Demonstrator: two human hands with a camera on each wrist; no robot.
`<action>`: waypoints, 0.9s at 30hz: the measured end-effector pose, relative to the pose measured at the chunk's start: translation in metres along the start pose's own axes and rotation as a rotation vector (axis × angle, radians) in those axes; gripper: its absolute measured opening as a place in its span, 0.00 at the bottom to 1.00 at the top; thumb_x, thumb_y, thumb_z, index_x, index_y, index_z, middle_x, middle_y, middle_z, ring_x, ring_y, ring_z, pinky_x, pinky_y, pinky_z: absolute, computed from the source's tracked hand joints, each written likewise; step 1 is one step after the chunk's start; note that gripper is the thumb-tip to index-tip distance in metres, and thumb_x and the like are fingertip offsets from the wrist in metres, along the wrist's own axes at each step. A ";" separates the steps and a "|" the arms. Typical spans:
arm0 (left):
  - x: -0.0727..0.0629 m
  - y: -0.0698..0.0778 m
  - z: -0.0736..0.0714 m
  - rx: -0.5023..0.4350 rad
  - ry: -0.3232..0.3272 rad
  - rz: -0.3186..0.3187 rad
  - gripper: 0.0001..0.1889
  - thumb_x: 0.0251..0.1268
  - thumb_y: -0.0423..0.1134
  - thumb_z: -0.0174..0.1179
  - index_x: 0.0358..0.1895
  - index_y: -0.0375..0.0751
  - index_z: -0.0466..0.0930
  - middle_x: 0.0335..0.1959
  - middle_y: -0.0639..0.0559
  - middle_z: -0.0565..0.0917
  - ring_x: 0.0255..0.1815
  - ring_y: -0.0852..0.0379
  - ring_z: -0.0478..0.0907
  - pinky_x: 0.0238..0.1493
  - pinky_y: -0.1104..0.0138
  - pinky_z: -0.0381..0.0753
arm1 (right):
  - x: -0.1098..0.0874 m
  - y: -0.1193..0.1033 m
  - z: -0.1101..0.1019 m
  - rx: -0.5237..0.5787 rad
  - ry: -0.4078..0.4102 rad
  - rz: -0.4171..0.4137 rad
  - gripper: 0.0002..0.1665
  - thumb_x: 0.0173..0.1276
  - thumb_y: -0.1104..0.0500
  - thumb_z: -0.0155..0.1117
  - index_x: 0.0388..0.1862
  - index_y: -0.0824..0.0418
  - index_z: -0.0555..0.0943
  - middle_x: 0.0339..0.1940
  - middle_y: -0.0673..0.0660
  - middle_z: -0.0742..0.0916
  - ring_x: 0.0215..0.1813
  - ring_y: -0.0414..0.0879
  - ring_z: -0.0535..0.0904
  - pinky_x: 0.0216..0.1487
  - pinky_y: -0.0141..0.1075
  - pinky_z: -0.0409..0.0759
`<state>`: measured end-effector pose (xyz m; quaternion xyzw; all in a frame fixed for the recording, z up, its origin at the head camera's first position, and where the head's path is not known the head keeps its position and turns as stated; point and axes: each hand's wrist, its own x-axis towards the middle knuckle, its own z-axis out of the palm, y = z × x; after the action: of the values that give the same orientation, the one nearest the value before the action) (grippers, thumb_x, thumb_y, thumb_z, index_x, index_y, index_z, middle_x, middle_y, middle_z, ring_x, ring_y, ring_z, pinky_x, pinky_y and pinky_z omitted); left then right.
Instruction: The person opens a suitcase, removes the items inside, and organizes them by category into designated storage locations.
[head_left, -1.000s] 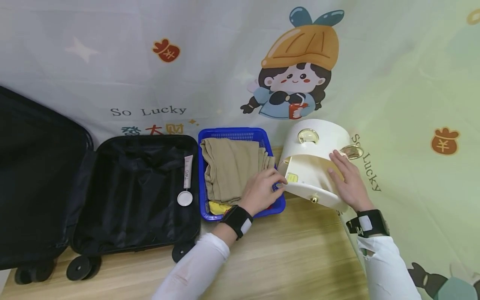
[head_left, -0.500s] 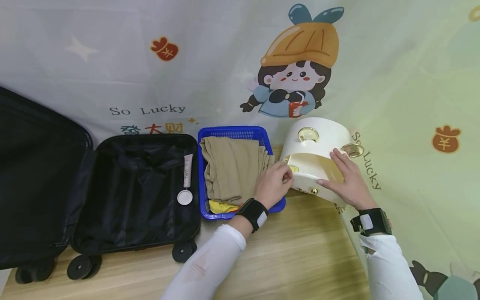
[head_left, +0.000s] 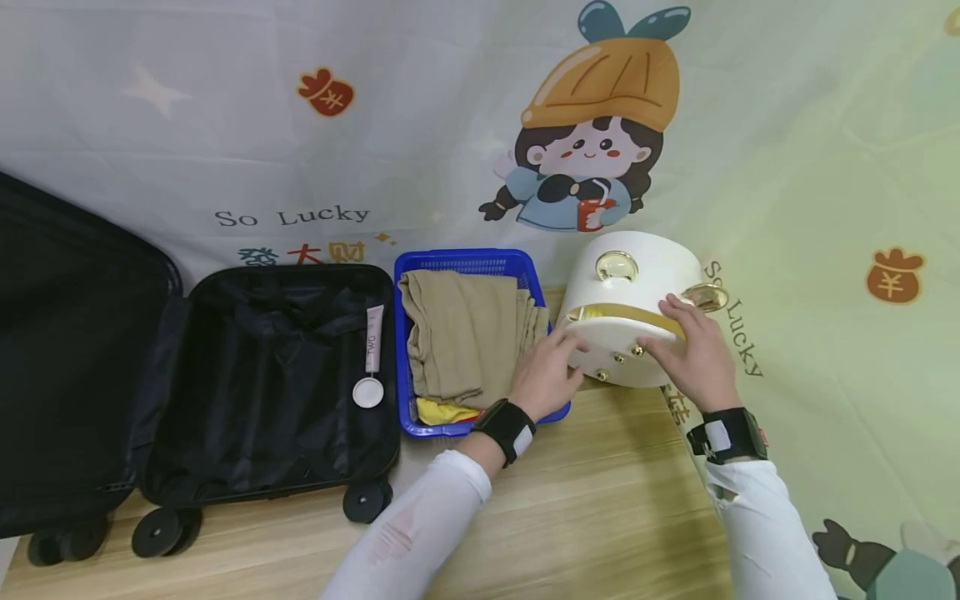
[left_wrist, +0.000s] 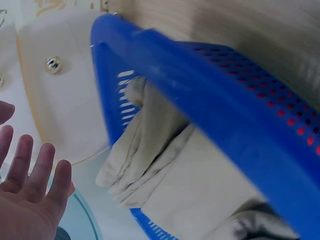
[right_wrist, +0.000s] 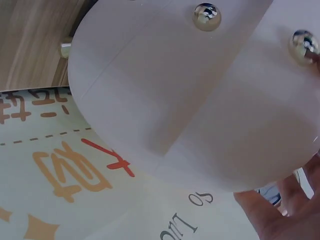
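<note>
A white rounded storage box (head_left: 652, 267) with gold knobs and gold handles stands at the right in the head view. Its front panel (head_left: 596, 337) is tipped up close to the body, with a narrow yellow-gold gap showing along the top. My right hand (head_left: 701, 362) rests on the box's right edge, thumb beside a gold knob (head_left: 637, 351). At the panel's left edge is my left hand (head_left: 543, 375), and the left wrist view shows its fingers (left_wrist: 37, 175) spread and holding nothing. The right wrist view shows the panel's smooth white face (right_wrist: 165, 85).
A blue basket (head_left: 402, 350) left of the box holds folded beige cloth (head_left: 465, 333) and a yellow packet (head_left: 442, 412). Further left lies an open black suitcase (head_left: 262, 400) with a tube (head_left: 374, 337) and a white disc (head_left: 368, 392) in it. A printed cloth (head_left: 420, 125) hangs behind.
The front panel has swung up against the box, hiding the interior that was visible. My left hand has moved right and its fingers have spread; my right thumb has moved onto the panel.
</note>
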<state>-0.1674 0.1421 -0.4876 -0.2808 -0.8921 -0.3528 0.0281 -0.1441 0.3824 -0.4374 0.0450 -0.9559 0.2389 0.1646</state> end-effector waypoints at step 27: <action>0.032 0.024 0.062 0.321 -0.348 -0.035 0.35 0.73 0.42 0.61 0.81 0.66 0.63 0.75 0.59 0.72 0.74 0.55 0.69 0.72 0.55 0.66 | 0.006 -0.009 0.006 -0.042 0.059 0.180 0.29 0.76 0.40 0.60 0.61 0.61 0.83 0.72 0.58 0.80 0.70 0.64 0.71 0.57 0.61 0.73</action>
<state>-0.1728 0.2123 -0.5112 -0.3137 -0.9329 -0.1534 -0.0880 -0.1498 0.3714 -0.4360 -0.0517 -0.9556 0.2338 0.1717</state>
